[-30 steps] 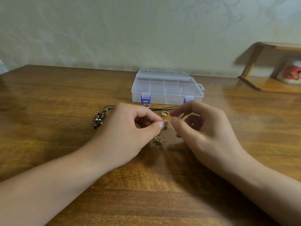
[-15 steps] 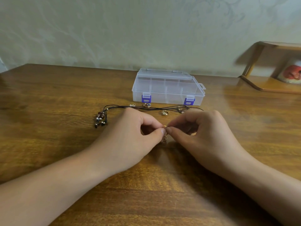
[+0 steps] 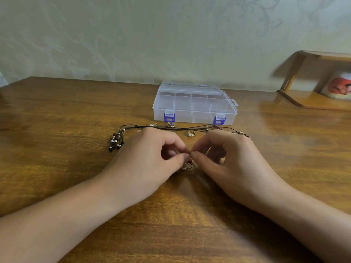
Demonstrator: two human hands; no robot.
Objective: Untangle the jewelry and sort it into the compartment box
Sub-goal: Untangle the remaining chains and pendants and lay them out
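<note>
A clear plastic compartment box [image 3: 194, 105] with two blue latches sits closed at the back of the wooden table. In front of it lies a black cord necklace [image 3: 171, 127] with a cluster of brown and silver beads [image 3: 115, 141] at its left end. Small gold rings [image 3: 191, 133] lie along the cord. My left hand [image 3: 150, 160] and my right hand [image 3: 228, 158] meet fingertip to fingertip in the middle, both pinching a small tangled gold piece [image 3: 187, 165] that hangs just above the table.
A wooden shelf [image 3: 313, 99] stands at the far right with a round printed object [image 3: 338, 86] under it. A pale patterned wall runs behind the table. Bare wood [image 3: 57, 130] stretches to the left of the beads.
My hands have closed together: one second ago the right hand was apart from the piece, now both pinch it. The piece sits lower, near the table.
</note>
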